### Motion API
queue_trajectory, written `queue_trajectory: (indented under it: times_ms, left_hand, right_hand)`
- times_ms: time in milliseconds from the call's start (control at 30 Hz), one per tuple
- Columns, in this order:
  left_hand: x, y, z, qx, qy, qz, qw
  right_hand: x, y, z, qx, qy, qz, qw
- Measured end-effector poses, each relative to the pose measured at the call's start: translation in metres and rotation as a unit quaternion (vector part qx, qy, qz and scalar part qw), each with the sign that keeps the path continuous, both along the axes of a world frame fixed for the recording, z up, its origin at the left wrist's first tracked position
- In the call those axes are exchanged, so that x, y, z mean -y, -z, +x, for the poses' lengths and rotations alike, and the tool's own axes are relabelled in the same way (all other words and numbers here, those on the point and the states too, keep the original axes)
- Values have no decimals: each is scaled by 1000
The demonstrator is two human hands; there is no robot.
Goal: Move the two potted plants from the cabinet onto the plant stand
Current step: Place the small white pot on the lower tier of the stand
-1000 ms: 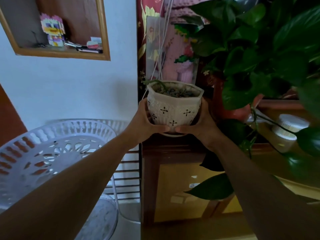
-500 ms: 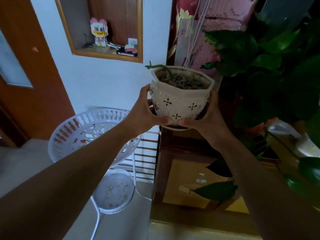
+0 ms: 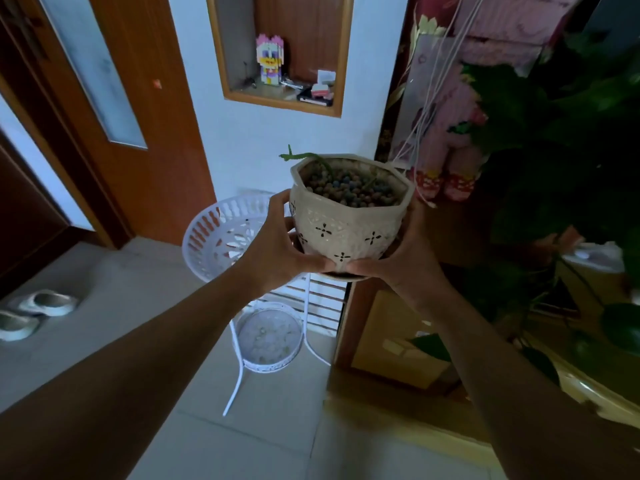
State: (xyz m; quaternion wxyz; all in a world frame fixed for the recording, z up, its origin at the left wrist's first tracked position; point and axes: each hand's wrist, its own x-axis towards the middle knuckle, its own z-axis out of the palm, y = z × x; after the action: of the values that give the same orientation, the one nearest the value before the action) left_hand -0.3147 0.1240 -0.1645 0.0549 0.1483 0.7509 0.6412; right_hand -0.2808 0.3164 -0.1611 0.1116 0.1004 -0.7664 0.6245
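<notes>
The cream, eight-sided ceramic pot with small cut-out crosses (image 3: 349,213) sits just right of the frame's centre, lifted in the air between our two hands. It is filled with round clay pebbles, and a thin green stem arches over its left rim. Our left hand (image 3: 277,251) wraps its left side and our right hand (image 3: 401,258) its right side, with both thumbs meeting under the near edge, where a shallow saucer shows beneath the pot. Behind and below our left hand stands the white openwork metal plant stand (image 3: 214,233), its upper basket partly hidden and a smaller round shelf lower down. The large dark-leaved green plant (image 3: 561,140) fills the right of the frame above the brown wooden cabinet (image 3: 391,344).
</notes>
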Motion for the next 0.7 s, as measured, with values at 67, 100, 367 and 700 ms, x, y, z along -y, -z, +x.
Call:
queue_trajectory:
  times_ms: [67,100,367,700]
  left_hand:
    - [10,8,14,3,0,-6,1000]
    - [15,13,21,3,0,-10,1000]
    - [55,69,87,40,3,-28,999]
    - [78,159,120,121,-19,-48,991]
  right_hand:
    - [10,8,15,9,0,-7,1000]
    - [15,13,22,10,-2,-6,1000]
    - [52,76,81,64,-7,-10,998]
    - [79,168,110,133,-8,0,991]
